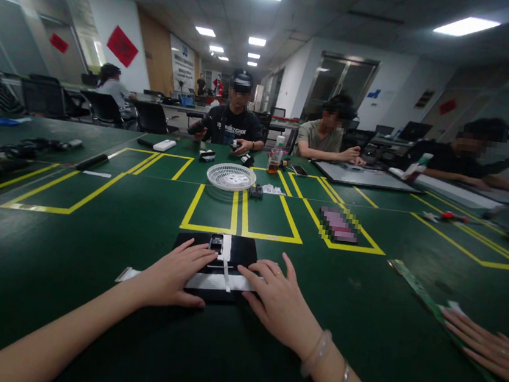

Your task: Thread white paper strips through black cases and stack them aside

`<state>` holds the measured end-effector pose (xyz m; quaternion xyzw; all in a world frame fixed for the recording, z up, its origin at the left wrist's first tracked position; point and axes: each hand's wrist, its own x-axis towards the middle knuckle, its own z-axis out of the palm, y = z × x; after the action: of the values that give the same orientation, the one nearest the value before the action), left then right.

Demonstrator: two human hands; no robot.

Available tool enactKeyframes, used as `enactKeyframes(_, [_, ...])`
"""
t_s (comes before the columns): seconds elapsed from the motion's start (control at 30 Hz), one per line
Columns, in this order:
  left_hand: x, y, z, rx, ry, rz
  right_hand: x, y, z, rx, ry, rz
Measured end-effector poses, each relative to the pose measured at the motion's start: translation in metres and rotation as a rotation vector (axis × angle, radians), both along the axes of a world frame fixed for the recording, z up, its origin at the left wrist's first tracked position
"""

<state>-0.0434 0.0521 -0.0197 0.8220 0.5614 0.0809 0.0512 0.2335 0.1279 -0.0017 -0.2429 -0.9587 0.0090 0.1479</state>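
Observation:
A flat black rectangular thing (241, 252), perhaps a folder or box, lies on the green table right in front of me. A broad white strip (211, 282) runs across it and sticks out past its left side, while a thin white strip (226, 270) crosses it lengthwise. Near its far edge sits a small black square piece (216, 243). My left hand (176, 273) rests on the left part, fingers stretched out. On the right part lies my right hand (277, 292), its fingers spread and touching the surface near the strip. Both palms hide some of the black thing.
Yellow tape outlines mark the green table (337, 311). Beyond them stand a white plastic basket (231, 177) and a bottle (275, 156); a phone (339, 224) lies to the right. Another person's hand (485, 346) rests by a green strip (422, 293) at right. People sit opposite.

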Motion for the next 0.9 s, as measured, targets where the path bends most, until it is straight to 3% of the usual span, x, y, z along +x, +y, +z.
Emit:
enactKeyframes(0.23, [0.004,0.002,0.007,0.061,-0.063,-0.039,0.003,0.002,0.003,-0.007,0.013,-0.003])
enactKeyframes(0.43, [-0.023,-0.003,0.013,0.107,-0.039,0.035,0.005,0.005,0.007,0.02,0.036,-0.019])
enactKeyframes(0.63, [-0.078,-0.007,0.026,0.175,0.047,0.255,0.007,0.006,0.006,-0.004,0.038,-0.01])
enactKeyframes(0.9, [-0.182,-0.033,0.023,0.13,0.153,0.749,0.007,0.006,0.006,-0.007,0.043,-0.016])
